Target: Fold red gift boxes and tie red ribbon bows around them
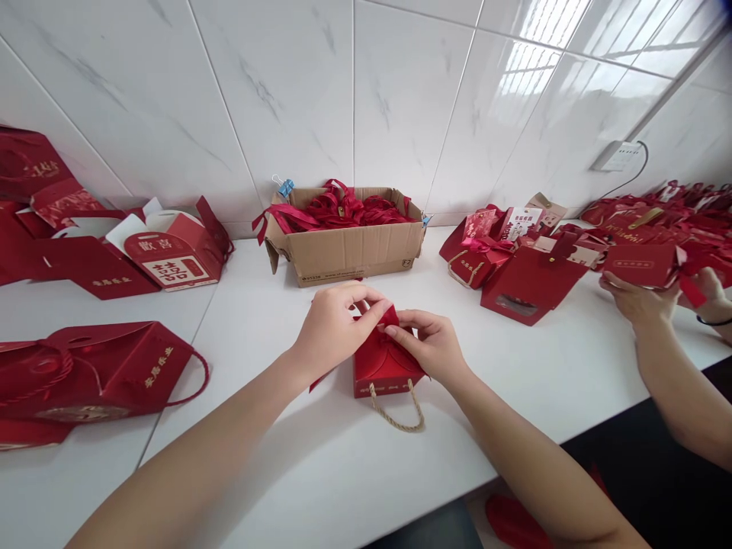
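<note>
- Our small red box [382,387] sits on the white desk [274,473], right in front of us, below and between our two hands.
- From our left hand [332,324], the box lies down and to the right. From our right hand [428,343], it lies to the left.
- Neither hand is nearer to the red ribbon [391,314] on top, because both touch it.
- Our left thumb and finger are pinched together on the ribbon.
- Our right thumb rests on it too, but its other fingertips are hidden, so we can't tell if they are squeezing.
- The front of the box runs left to right. Our hands cover the back, so we can't say which way the box is longest.
- A tan rope handle [400,427] loops from the front toward us.
- Behind our hands, by the wall, a brown cardboard box [354,255] is full of red ribbons [357,212].
- A big red box [114,370] lies to our left.
- Far to our right, another person's hand [643,301] holds a different red box [637,263].
</note>
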A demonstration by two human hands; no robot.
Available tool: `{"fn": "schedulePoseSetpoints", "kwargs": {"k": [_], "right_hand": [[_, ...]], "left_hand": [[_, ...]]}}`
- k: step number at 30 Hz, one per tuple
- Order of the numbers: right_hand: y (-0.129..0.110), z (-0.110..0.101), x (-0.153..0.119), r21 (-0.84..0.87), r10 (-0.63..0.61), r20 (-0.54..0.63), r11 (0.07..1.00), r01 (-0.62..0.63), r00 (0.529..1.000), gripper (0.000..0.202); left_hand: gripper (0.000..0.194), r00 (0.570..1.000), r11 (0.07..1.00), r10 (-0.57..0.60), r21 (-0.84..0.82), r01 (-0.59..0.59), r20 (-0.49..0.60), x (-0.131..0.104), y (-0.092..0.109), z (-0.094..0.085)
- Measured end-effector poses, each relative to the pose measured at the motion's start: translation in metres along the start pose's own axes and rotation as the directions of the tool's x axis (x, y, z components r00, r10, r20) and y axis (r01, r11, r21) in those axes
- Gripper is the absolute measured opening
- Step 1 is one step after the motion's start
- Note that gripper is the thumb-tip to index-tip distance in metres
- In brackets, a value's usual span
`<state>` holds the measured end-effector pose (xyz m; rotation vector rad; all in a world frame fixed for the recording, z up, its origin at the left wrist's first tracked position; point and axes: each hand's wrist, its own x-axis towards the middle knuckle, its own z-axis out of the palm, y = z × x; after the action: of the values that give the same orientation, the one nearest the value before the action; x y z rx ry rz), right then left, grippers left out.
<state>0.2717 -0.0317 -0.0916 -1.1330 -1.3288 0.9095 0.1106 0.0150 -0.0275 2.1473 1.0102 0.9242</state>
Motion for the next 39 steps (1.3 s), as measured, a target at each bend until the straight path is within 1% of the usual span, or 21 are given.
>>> {"fn": "schedulePoseSetpoints", "kwargs": {"k": [2, 4, 5, 6, 9, 12, 14, 16, 19, 23, 26, 29, 33, 36, 39], "right_hand": [[0.001, 0.001, -0.001, -0.04, -0.041, -0.042, 0.998, 0.04, 0.998, 0.011], [0.001, 0.001, -0.002, -0.063, -0.058, -0.054, 0.996, 0.055, 0.997, 0.008], [0.001, 0.001, -0.002, -0.062, -0.06, -0.058, 0.996, 0.056, 0.997, 0.007], [0.001, 0.001, -0.002, -0.056, -0.059, -0.057, 0.997, 0.056, 0.997, 0.006], [0.002, 0.001, -0.002, -0.029, -0.059, -0.035, 0.998, 0.058, 0.998, 0.006], [0.002, 0.0, 0.0, -0.027, -0.084, -0.041, 0.996, 0.083, 0.996, 0.006], [0.001, -0.004, 0.001, -0.09, -0.11, -0.033, 0.99, 0.106, 0.993, 0.004], [-0.001, -0.009, 0.002, -0.188, -0.125, 0.031, 0.974, 0.128, 0.992, 0.004], [-0.005, -0.019, 0.003, -0.275, -0.138, 0.178, 0.944, 0.184, 0.974, 0.008], [-0.007, -0.026, 0.003, -0.263, -0.184, 0.309, 0.926, 0.27, 0.933, 0.014], [-0.005, -0.025, 0.003, -0.178, -0.219, 0.347, 0.939, 0.293, 0.912, 0.017], [-0.003, -0.021, 0.003, -0.115, -0.219, 0.319, 0.957, 0.267, 0.922, 0.014], [-0.006, -0.015, 0.002, -0.13, -0.152, 0.225, 0.974, 0.184, 0.962, 0.009], [-0.011, -0.009, 0.001, -0.152, -0.078, 0.152, 0.983, 0.102, 0.985, 0.009], [-0.018, -0.004, -0.001, -0.165, -0.025, 0.121, 0.985, 0.044, 0.992, 0.013]], "left_hand": [[0.027, 0.992, 0.998, -0.067, 0.006, 0.066, 0.105, 0.003, -0.002, -0.008], [0.034, 0.966, 0.99, -0.144, 0.04, 0.138, 0.215, 0.005, -0.004, -0.016], [0.034, 0.951, 0.986, -0.163, 0.058, 0.153, 0.264, 0.006, -0.006, -0.02], [0.032, 0.937, 0.986, -0.165, 0.074, 0.15, 0.307, 0.006, -0.007, -0.023], [0.021, 0.907, 0.991, -0.114, 0.107, 0.077, 0.405, 0.005, -0.01, -0.026], [0.018, 0.908, 0.984, -0.12, 0.168, 0.056, 0.402, 0.004, -0.013, -0.022], [0.018, 0.905, 0.977, -0.141, 0.205, 0.061, 0.401, 0.005, -0.014, -0.019], [0.019, 0.904, 0.97, -0.165, 0.23, 0.076, 0.394, 0.006, -0.015, -0.017], [0.018, 0.908, 0.96, -0.207, 0.255, 0.116, 0.365, 0.007, -0.016, -0.018], [0.015, 0.895, 0.945, -0.267, 0.279, 0.17, 0.357, 0.008, -0.015, -0.018], [0.013, 0.898, 0.943, -0.266, 0.286, 0.168, 0.351, 0.008, -0.013, -0.015], [0.012, 0.904, 0.943, -0.256, 0.294, 0.156, 0.342, 0.007, -0.012, -0.012], [0.015, 0.898, 0.944, -0.259, 0.289, 0.158, 0.355, 0.005, -0.011, -0.013], [0.025, 0.888, 0.928, -0.289, 0.332, 0.169, 0.357, 0.001, -0.009, -0.021], [0.037, 0.879, 0.92, -0.297, 0.359, 0.158, 0.374, -0.004, -0.003, -0.033]]}}
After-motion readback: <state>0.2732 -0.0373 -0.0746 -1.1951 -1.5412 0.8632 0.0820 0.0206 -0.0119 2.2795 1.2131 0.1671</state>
